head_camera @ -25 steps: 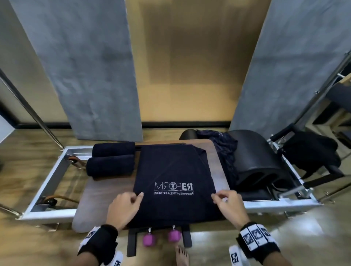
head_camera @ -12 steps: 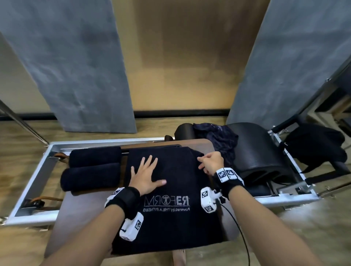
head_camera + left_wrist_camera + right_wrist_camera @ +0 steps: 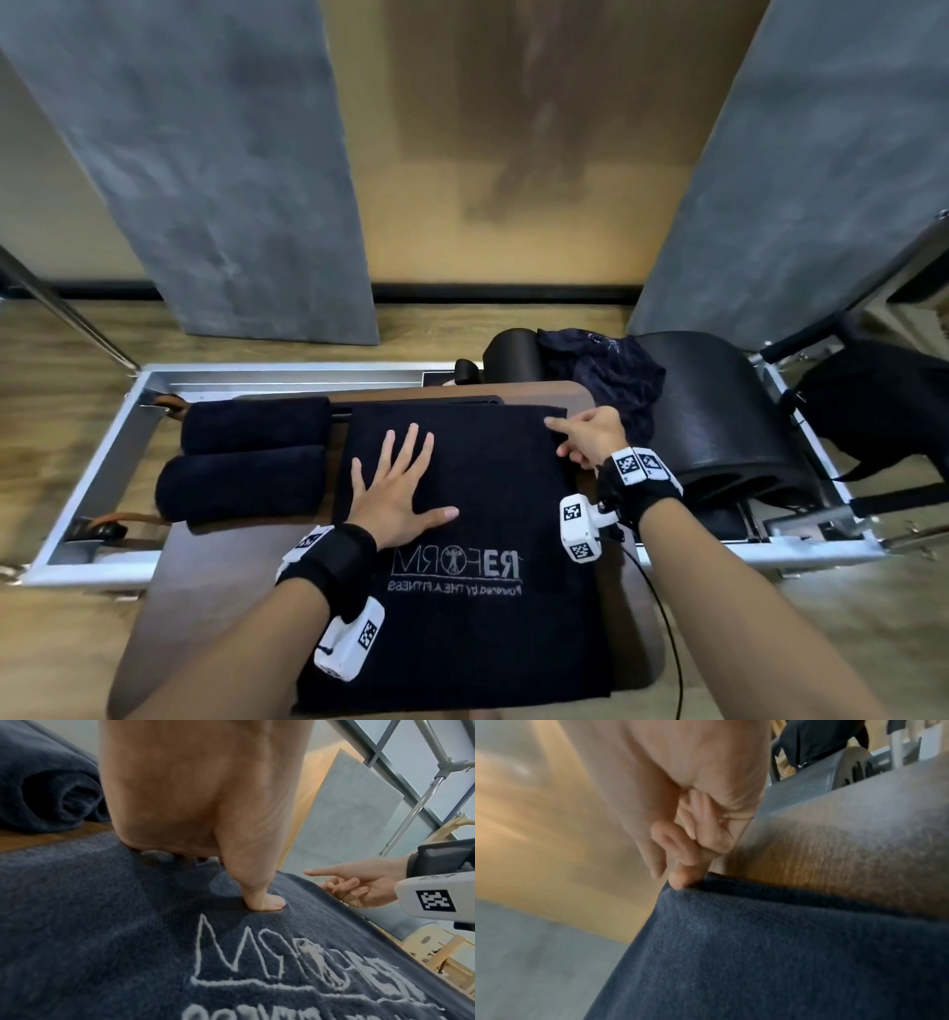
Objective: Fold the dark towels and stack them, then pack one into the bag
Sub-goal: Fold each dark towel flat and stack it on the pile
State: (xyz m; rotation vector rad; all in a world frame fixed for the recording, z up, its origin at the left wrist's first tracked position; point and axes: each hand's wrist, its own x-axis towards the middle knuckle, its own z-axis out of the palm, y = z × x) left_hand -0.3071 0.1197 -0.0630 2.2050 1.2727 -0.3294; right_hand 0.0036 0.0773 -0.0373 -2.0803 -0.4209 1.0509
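A dark towel (image 3: 488, 462) with a white logo lies flat on the brown board (image 3: 215, 565). My left hand (image 3: 400, 483) presses on its far left part, palm down and fingers spread; the left wrist view shows the thumb (image 3: 259, 902) dug into the pile of the towel (image 3: 102, 923). My right hand (image 3: 590, 437) is at the far right corner, index finger stretched out, other fingers loosely curled. In the right wrist view a fingertip (image 3: 677, 880) touches the towel's edge (image 3: 757, 943), with no cloth between the fingers. Two rolled dark towels (image 3: 257, 426) (image 3: 241, 488) lie side by side to the left.
A crumpled dark cloth (image 3: 611, 380) lies behind the board against a black curved pad (image 3: 719, 426). A black bag (image 3: 883, 406) hangs off the metal frame (image 3: 87, 462) at the right. Wooden floor surrounds the frame, with grey panels against the wall behind.
Both hands left the towel's near edge and reached to its far half. The left hand now lies flat on it. The right hand went from pinching the far right corner to a stretched index finger.
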